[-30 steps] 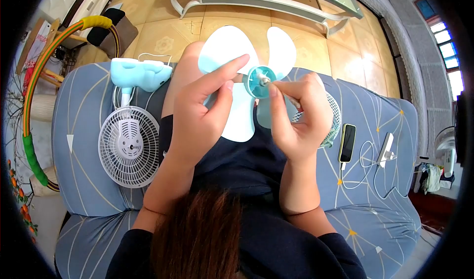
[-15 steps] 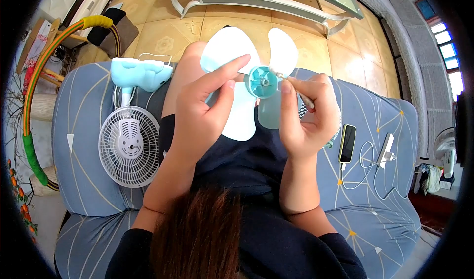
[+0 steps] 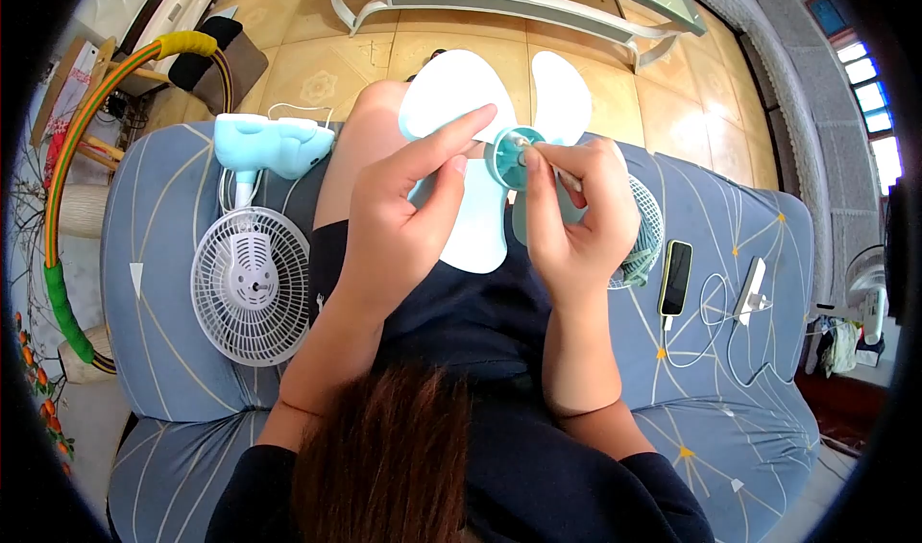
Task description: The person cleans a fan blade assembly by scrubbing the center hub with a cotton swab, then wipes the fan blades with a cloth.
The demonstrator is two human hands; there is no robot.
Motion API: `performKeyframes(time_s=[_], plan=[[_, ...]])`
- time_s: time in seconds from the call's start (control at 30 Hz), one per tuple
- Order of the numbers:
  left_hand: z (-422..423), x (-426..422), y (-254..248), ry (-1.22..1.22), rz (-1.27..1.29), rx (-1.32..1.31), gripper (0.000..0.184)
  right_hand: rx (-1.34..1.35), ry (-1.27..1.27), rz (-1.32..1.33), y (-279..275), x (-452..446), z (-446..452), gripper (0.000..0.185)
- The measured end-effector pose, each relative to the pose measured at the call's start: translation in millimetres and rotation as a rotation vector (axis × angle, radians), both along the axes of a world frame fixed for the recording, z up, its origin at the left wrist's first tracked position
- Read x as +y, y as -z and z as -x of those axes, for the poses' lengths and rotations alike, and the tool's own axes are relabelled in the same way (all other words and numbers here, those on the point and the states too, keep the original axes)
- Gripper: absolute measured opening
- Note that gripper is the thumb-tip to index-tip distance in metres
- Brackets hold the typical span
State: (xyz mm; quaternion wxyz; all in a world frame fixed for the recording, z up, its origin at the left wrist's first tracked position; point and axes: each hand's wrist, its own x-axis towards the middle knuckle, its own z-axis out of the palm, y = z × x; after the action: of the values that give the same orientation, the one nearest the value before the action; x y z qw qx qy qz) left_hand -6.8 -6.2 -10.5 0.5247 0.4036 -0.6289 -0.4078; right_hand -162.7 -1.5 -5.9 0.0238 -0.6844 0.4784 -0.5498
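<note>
A fan blade (image 3: pixel 473 221) with pale, broad leaves is held above my lap, its round turquoise hub (image 3: pixel 501 166) facing me. My left hand (image 3: pixel 408 197) grips a leaf on the left between thumb and fingers, the index finger stretched along it. In a pinch, my right hand (image 3: pixel 586 217) holds a thin pale stick with a whitish tip (image 3: pixel 521 143). That tip is inside the hub's hollow; whether it touches the hub's centre I cannot tell. Part of the blade is hidden behind my right hand.
On the sofa (image 3: pixel 154 217) to my left lies a light-blue fan base (image 3: pixel 274 144) with a white rear grille (image 3: pixel 252 269). A round grille (image 3: pixel 645 231) lies by my right thigh, near a phone (image 3: pixel 676 279) on a cable and a power strip (image 3: pixel 751 293). A low table (image 3: pixel 519 5) stands ahead.
My right hand has moved left, bringing the stick's tip from the hub's rim into its hollow. The fan blade has shifted slightly right and turned a little with my left hand.
</note>
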Motion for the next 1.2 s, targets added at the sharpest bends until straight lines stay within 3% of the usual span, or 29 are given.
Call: performKeyframes(time_s=[0.33,0.57,0.77,1.07,1.2], plan=[[-1,-1,7,-0.007,-0.017,0.030,0.038,-0.018,-0.069,-0.120,3,-3,1,0.012],[1,-3,11,-0.025,0.062,0.007,0.038,-0.147,0.013,-0.068,1,0,0,0.012],[0,0,6,0.002,-0.018,0.015,0.037,-0.017,-0.076,-0.112,-1,-2,3,0.012],[0,-1,8,-0.035,0.009,-0.019,0.038,-0.134,0.005,-0.107,-5,3,3,0.012],[0,2,5,-0.004,-0.002,0.006,0.038,-0.040,-0.049,-0.136,-2,1,4,0.012]])
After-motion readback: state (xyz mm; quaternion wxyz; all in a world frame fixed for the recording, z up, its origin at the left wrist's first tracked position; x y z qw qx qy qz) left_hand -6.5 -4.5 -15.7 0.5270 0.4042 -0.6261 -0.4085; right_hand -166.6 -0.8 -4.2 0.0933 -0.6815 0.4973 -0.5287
